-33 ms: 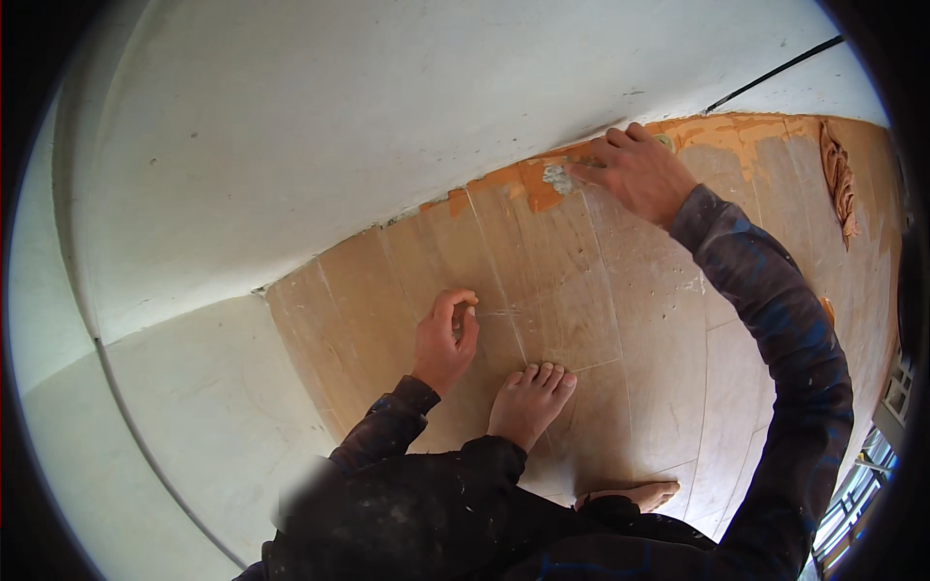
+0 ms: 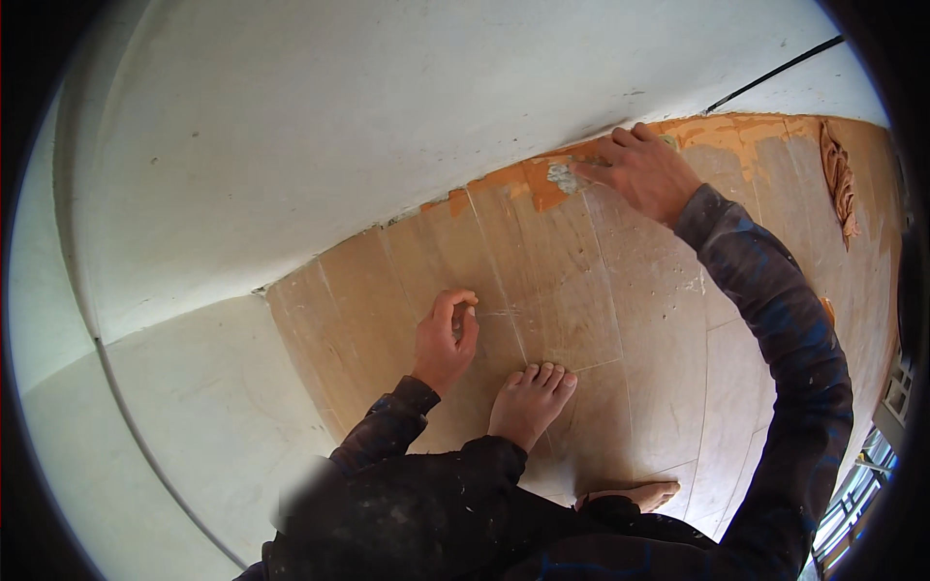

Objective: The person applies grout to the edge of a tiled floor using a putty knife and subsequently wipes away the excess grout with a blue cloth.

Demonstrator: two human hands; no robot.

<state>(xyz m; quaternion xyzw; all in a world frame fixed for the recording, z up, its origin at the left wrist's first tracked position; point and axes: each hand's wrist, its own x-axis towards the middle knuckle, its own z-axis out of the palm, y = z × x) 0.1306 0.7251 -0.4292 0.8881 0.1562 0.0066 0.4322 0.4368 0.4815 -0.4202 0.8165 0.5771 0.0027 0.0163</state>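
Note:
My right hand point(image 2: 655, 176) reaches far forward to the foot of the white wall. Its fingers are bent against the orange strip point(image 2: 550, 186) along the floor's edge, with the thumb pointing left beside a small grey-white patch point(image 2: 561, 177). The fingertips are partly hidden, and what they grip, if anything, does not show. A small yellow-green thing point(image 2: 668, 142) peeks out just beyond the knuckles. Farther left and nearer, my left hand point(image 2: 448, 339) hovers over the wood-look floor point(image 2: 542, 300). Its index finger curls round toward the thumb; anything between them is too small to name.
The white wall point(image 2: 387, 107) runs along the far side and meets a pale side wall point(image 2: 203, 387) at left. A crumpled brown cloth point(image 2: 837, 179) lies at far right, and a black cord point(image 2: 775, 73) crosses the wall. My bare feet point(image 2: 528, 407) are below my hands.
My right hand has shifted very slightly to the right along the strip. My left hand is in the same place with the same curl.

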